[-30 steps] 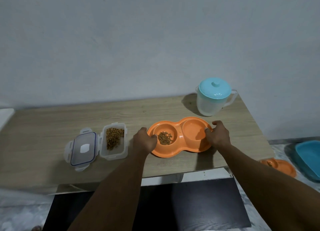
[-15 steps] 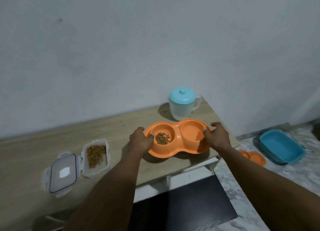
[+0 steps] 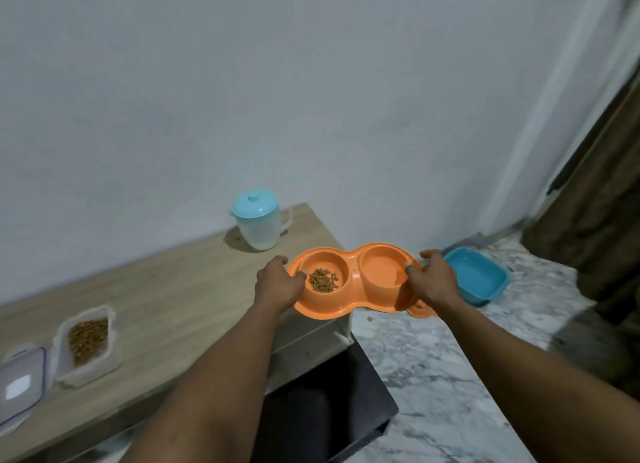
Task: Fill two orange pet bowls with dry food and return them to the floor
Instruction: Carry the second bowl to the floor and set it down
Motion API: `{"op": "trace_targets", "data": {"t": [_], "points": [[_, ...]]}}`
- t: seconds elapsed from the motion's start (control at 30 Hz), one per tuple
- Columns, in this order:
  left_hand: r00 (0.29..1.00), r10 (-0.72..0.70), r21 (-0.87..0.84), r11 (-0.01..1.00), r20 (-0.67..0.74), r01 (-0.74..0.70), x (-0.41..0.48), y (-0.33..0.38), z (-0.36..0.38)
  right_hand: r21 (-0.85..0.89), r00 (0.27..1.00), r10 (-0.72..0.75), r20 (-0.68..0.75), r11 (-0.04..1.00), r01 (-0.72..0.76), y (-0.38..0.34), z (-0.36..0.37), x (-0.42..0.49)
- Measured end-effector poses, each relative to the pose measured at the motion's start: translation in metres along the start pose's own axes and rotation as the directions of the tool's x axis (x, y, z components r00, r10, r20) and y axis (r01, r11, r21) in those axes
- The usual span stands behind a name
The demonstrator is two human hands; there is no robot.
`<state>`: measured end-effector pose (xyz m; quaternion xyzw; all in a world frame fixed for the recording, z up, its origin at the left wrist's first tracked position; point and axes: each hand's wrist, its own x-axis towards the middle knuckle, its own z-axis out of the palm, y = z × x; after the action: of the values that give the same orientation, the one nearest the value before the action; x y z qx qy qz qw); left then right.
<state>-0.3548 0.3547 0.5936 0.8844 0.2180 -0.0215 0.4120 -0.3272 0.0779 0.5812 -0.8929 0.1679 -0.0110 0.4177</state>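
An orange double pet bowl (image 3: 353,289) hangs in the air past the table's right end, held level by both hands. My left hand (image 3: 277,284) grips its left rim and my right hand (image 3: 433,280) grips its right rim. Its left well holds a small heap of dry food (image 3: 323,279); the right well looks bare. A second orange bowl (image 3: 420,312) lies on the floor, mostly hidden under the held one and my right hand. The open clear food container (image 3: 88,341) with kibble sits at the table's left.
A wooden table (image 3: 180,299) runs along the wall, with a clear jug with a teal lid (image 3: 259,220) at its far right corner and the container's lid (image 3: 19,383) at the left. A blue tray (image 3: 478,280) lies on the marble floor (image 3: 450,376). Brown curtain (image 3: 602,202) at right.
Both hands have lifted the double bowl off the table and carried it right, beyond the table's end. My view has turned right, bringing the floor, blue tray and curtain into sight.
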Motion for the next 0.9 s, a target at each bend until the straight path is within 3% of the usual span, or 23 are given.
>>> {"op": "trace_targets", "data": {"t": [0.43, 0.9], "points": [[0.968, 0.152, 0.015, 0.987, 0.201, -0.158, -0.075, 0.139, 0.175, 0.008, 0.975, 0.134, -0.178, 0.991, -0.135, 0.143, -0.189, 0.037], [0.926, 0.13, 0.06, 0.985, 0.354, -0.161, 0.024, 0.222, 0.349, 0.005, 0.936, 0.277, -0.216, 0.959, -0.283, 0.247, -0.219, 0.195]]}}
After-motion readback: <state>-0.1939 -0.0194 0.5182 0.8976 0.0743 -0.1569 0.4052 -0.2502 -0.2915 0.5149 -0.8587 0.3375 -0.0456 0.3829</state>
